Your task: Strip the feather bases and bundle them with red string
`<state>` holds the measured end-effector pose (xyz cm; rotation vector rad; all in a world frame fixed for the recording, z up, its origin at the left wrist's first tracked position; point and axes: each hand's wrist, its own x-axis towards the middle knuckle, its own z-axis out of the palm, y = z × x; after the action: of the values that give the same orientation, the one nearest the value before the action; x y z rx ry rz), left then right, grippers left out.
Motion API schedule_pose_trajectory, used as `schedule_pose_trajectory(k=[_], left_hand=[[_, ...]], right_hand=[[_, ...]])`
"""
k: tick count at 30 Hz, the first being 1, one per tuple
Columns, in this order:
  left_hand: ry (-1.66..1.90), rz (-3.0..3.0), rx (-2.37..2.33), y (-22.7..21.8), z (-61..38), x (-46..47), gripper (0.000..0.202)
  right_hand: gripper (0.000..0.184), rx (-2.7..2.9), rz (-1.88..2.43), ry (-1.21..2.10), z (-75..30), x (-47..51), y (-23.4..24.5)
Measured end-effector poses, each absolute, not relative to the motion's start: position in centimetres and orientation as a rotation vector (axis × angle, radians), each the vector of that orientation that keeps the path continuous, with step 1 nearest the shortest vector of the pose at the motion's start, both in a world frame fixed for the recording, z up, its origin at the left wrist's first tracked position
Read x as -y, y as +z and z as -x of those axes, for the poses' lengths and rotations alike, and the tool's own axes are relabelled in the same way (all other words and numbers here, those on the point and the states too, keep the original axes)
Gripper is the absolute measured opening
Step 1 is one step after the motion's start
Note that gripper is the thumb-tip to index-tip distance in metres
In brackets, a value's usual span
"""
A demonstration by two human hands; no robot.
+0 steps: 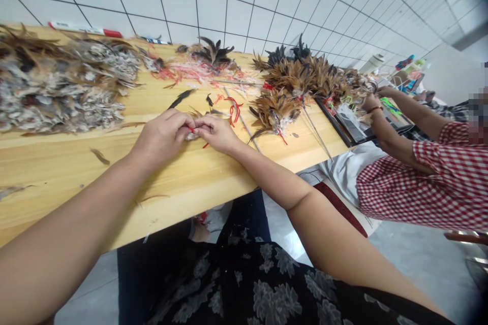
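Over the wooden table, my left hand and my right hand meet with their fingertips pinched close together. Between them shows a bit of red string around the pale base of a small bunch of feathers. Most of the bunch is hidden by my fingers; brown tips stick out beyond them. A dark feather lies just past my left hand. Cut red strings lie beyond my right hand, beside a thin stick.
A large heap of grey and brown feathers covers the left of the table. Bundled brown feathers on sticks lie to the right. Pink and white strings and a red-capped marker lie along the back. At right, a co-worker's hands work over a dark tray.
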<state>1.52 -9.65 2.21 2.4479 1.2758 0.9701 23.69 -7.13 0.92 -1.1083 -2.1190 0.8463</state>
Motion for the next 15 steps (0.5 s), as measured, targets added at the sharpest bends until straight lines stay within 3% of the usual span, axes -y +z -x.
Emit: schedule_pose_trajectory(k=[8,15], left_hand=[[0.867,-2.314,-1.322,3.7,-2.0,10.2,0.023],[0.759,-2.141,-1.498,5.0,-2.4,11.1,0.037]], right_hand=[[0.009,2.123,1.074,0.882,-23.9,7.1,1.0],[0.012,2.138,1.026,0.86,-23.9,6.7,0.5]])
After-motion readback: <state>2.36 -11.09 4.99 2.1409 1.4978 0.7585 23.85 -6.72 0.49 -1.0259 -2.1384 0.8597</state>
